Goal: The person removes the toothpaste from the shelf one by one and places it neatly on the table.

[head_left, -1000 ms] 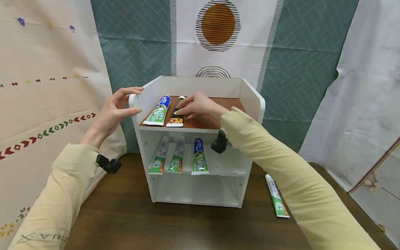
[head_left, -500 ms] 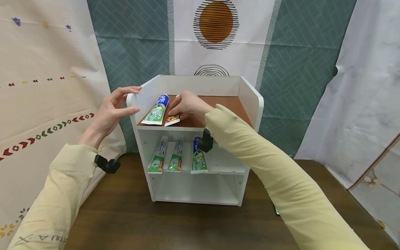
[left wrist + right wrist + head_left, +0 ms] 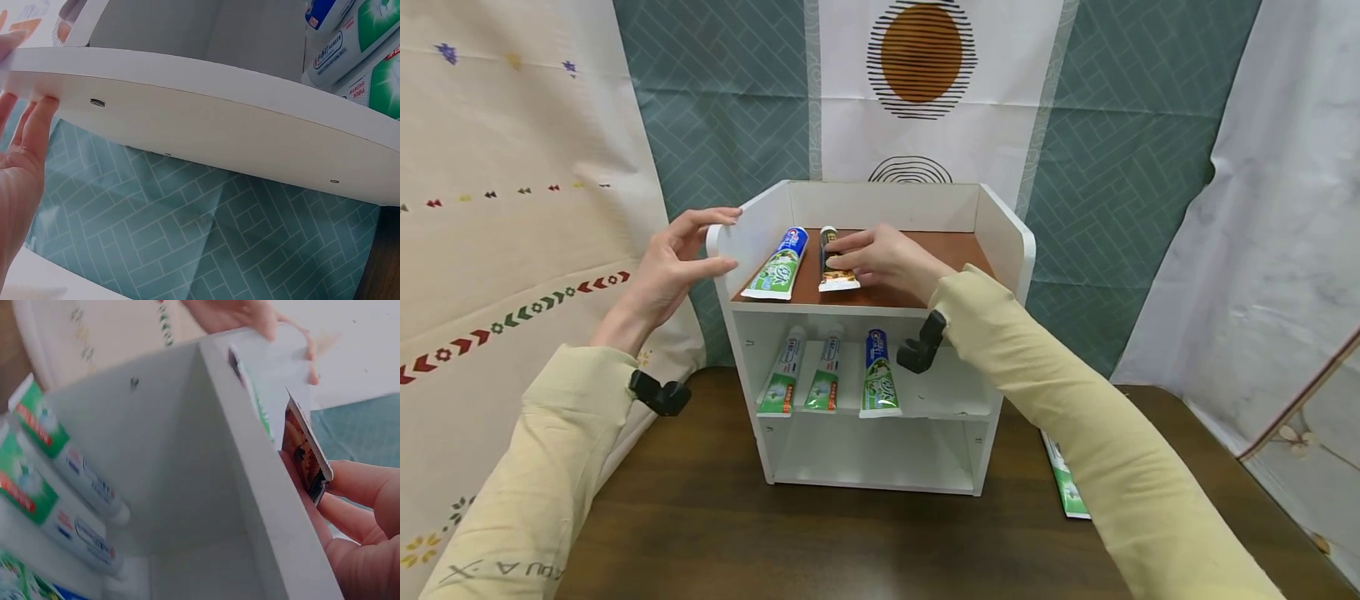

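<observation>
Head view: a person works at a white shelf unit [image 3: 850, 310] that stands on a dark wood counter [image 3: 835, 542].
Right hand [image 3: 891, 260]: grip pinched on the dark tube [image 3: 829, 272], thumb and fingers on opposite sides.
Dark tube position: over the brown top shelf [image 3: 951, 247], left of centre; cap toward the rear edge, flat end toward the front edge. Contact with the shelf cannot be told.
Left hand [image 3: 662, 271]: grip holds the front upper corner of the left side panel [image 3: 187, 119]; left wrist view shows the panel between thumb and fingers.
Top shelf, left edge: large blue-and-green tube [image 3: 778, 262], apart from the dark tube, flat end at the front edge.
Middle shelf [image 3: 943, 402]: left white-and-green tube [image 3: 783, 375], second white-and-green tube [image 3: 825, 372] and small blue-and-green tube [image 3: 878, 375], side by side, flat ends at the front edge.
Counter, right of the unit: loose white-and-green tube [image 3: 1063, 479], partly covered by the right sleeve [image 3: 1082, 408].
</observation>
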The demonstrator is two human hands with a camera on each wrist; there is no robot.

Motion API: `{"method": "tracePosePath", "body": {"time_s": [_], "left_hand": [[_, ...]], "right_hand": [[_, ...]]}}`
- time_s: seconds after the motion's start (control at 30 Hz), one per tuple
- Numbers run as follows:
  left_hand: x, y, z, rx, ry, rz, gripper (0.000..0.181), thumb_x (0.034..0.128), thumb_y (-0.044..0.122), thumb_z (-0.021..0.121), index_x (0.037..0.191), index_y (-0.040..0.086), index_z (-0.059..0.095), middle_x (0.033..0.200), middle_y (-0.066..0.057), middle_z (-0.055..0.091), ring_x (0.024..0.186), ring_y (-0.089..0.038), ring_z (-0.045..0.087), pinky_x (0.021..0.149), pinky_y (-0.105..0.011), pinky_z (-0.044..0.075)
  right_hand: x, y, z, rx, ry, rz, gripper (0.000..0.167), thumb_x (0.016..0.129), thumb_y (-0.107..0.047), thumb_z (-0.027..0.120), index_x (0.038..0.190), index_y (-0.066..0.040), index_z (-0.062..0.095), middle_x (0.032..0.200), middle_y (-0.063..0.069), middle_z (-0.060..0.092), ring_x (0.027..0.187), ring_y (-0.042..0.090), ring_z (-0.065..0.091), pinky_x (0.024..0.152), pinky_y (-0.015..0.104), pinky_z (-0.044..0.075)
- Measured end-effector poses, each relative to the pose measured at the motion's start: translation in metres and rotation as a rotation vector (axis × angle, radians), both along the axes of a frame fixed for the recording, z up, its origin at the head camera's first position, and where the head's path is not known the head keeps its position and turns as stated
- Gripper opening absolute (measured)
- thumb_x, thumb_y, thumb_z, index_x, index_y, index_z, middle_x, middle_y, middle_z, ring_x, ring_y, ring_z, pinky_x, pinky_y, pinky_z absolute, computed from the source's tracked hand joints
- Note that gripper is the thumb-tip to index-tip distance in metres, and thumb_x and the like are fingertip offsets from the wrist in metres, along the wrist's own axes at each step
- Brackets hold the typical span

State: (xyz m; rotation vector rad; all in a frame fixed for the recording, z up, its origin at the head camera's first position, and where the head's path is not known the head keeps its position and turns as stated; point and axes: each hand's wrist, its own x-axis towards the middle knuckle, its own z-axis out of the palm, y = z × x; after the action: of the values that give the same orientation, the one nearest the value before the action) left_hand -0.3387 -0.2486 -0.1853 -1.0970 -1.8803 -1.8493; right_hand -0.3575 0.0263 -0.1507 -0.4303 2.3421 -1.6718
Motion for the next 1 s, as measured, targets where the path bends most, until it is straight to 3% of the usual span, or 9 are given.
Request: {"method": "tracePosePath", "body": {"time_s": [0.17, 0.43, 0.77, 1.0], "left_hand": [[0.000, 0.000, 0.001, 0.007, -0.009, -0.011, 0.043, 0.0771, -0.018, 0.058, 0.115, 0.003, 0.057, 0.134, -0.013, 0.038, 0.124, -0.025, 0.028, 0.083, -0.027, 0.042], [0.001, 0.001, 0.001, 0.009, -0.016, -0.005, 0.044, 0.0775, -0.018, 0.057, 0.116, 0.003, 0.056, 0.134, -0.012, 0.037, 0.124, -0.024, 0.027, 0.083, -0.026, 0.042], [0.002, 0.000, 0.001, 0.006, -0.011, 0.012, 0.045, 0.0771, -0.018, 0.058, 0.117, 0.003, 0.056, 0.134, -0.012, 0.038, 0.124, -0.024, 0.027, 0.084, -0.025, 0.041], [0.002, 0.001, 0.002, -0.012, -0.021, 0.023, 0.044, 0.0776, -0.016, 0.059, 0.117, 0.004, 0.056, 0.136, -0.012, 0.036, 0.126, -0.022, 0.027, 0.084, -0.025, 0.040]], "right_hand": [[0.002, 0.014, -0.003, -0.162, -0.066, 0.054, 0.038, 0.083, -0.007, 0.065, 0.120, -0.010, 0.059, 0.126, 0.004, 0.046, 0.099, 0.017, 0.049, 0.076, 0.026, 0.044], [0.011, 0.032, 0.005, -0.396, -0.112, 0.130, 0.039, 0.087, 0.004, 0.055, 0.124, -0.006, 0.055, 0.115, 0.015, 0.052, 0.083, 0.019, 0.055, 0.067, 0.022, 0.046], [0.028, 0.054, 0.031, -0.418, -0.024, 0.113, 0.041, 0.087, 0.007, 0.053, 0.127, -0.001, 0.051, 0.120, 0.016, 0.052, 0.093, 0.023, 0.056, 0.079, 0.030, 0.046], [0.042, 0.089, 0.049, -0.434, -0.050, 0.090, 0.043, 0.088, 0.008, 0.050, 0.130, -0.002, 0.048, 0.114, 0.018, 0.052, 0.084, 0.020, 0.058, 0.069, 0.026, 0.049]]}}
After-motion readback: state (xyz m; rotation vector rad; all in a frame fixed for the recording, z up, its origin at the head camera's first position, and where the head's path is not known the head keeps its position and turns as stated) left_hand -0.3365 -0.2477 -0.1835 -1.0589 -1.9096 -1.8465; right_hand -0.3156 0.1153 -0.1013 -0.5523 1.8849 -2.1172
